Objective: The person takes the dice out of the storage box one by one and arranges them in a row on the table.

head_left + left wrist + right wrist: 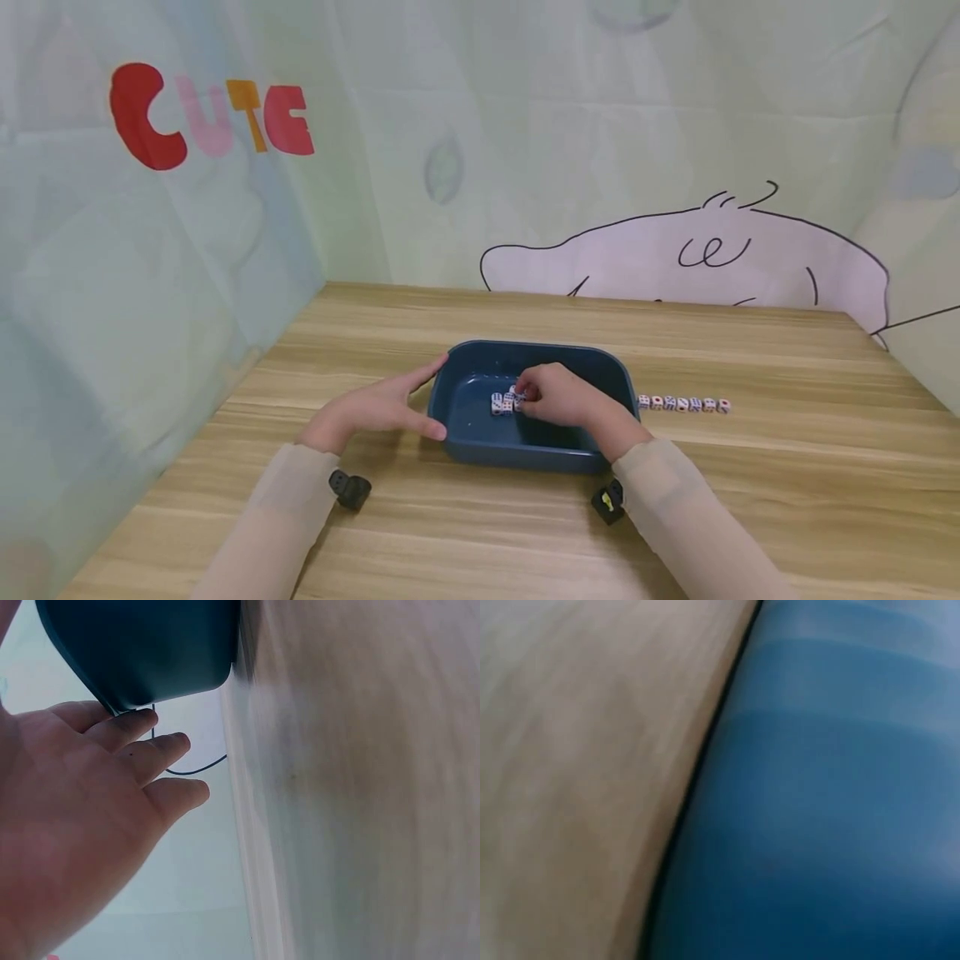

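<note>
A dark blue rectangular tray (pixel 525 460) sits on the table. Several white dice (pixel 497 405) with red and blue pips lie grouped on its floor, left of the middle. My right hand (pixel 561 397) reaches in over the front right rim and pinches a die among them, which its fingers largely hide. Along the tray's left end, my left hand (pixel 375 407) is spread, thumb at the front corner and forefinger at the back one. In the left wrist view, its straight fingers touch the tray's outer wall (pixel 150 645). The right wrist view shows only the tray's blurred wall (pixel 817 795) beside the table.
A row of several dice (pixel 682 405) runs rightward from the tray's right end on the wooden table (pixel 465 533). Behind the table hangs a printed cloth (pixel 397 200) with a cartoon outline and coloured letters. Each wrist carries a small black camera (pixel 350 490).
</note>
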A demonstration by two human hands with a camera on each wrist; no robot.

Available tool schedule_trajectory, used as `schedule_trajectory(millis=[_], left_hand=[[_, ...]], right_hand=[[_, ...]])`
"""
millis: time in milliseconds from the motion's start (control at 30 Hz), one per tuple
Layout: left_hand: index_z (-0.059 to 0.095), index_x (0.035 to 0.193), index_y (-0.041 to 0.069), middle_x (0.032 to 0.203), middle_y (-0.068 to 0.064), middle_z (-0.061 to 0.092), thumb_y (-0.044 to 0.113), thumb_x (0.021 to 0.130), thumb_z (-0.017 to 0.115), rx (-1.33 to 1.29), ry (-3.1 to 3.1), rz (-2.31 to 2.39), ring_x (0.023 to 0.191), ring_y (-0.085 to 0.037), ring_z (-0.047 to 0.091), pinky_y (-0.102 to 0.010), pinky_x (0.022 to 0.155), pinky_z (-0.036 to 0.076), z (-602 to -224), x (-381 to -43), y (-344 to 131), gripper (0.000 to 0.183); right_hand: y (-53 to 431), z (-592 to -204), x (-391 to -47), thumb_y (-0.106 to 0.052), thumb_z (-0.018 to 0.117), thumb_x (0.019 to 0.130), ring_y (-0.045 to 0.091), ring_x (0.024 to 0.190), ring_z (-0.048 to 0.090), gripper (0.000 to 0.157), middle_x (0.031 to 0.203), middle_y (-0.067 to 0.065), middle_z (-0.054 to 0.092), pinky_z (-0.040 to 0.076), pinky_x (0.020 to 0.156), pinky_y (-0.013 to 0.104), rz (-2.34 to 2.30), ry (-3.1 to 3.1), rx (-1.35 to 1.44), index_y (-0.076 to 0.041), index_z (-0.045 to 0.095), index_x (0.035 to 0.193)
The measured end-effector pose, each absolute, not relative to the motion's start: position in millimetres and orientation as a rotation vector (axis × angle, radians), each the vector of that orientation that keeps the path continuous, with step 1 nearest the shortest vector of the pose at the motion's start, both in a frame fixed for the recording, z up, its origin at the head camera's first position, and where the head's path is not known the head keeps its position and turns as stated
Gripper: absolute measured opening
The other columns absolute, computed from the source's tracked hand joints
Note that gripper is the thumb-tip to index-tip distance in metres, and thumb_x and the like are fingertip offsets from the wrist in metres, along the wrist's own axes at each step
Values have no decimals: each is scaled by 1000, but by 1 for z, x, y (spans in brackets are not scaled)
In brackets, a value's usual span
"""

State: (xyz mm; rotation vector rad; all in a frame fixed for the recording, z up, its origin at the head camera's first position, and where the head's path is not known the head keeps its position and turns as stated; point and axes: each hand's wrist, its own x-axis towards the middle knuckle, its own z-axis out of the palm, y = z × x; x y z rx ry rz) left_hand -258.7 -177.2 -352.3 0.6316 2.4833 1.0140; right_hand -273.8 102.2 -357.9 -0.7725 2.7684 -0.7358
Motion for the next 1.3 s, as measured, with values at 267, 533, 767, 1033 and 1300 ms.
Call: schedule_trajectory(millis=[267,533,767,1033,1300], left_hand=[[8,157,19,161,-12,12,42,75,80,644,2474,1026,147,-35,11,-60,115,15,-353,-258,-177,112],[8,157,18,161,-13,12,42,75,80,652,2476,1024,147,-35,11,-60,114,16,-352,-258,-176,112],[8,157,18,161,-13,12,43,75,80,647,2473,1028,147,-35,11,-60,114,16,-352,-257,-175,112],[8,157,19,161,-14,12,42,74,80,639,2475,1027,147,-37,11,-61,114,15,-352,-258,-177,112],[8,157,19,161,-14,12,43,74,80,651,2480,1022,147,-37,11,-61,114,15,-352,-259,-177,112]], right_hand=[[101,-360,-274,-11,68,89,14,73,54,19,83,3,63,49,70,29,-682,2786,-763,-2,68,104],[101,-359,-274,-12,68,89,14,72,53,18,81,2,62,48,68,27,-666,2785,-759,-3,68,104],[101,-360,-274,-12,68,89,15,74,53,15,81,2,60,48,69,28,-653,2785,-755,-4,68,101],[98,-358,-273,-12,68,89,15,70,52,16,76,2,56,43,64,26,-646,2760,-716,-4,66,103],[97,-356,-271,-13,70,88,15,70,52,13,76,2,57,44,64,26,-640,2751,-659,-6,65,96]])
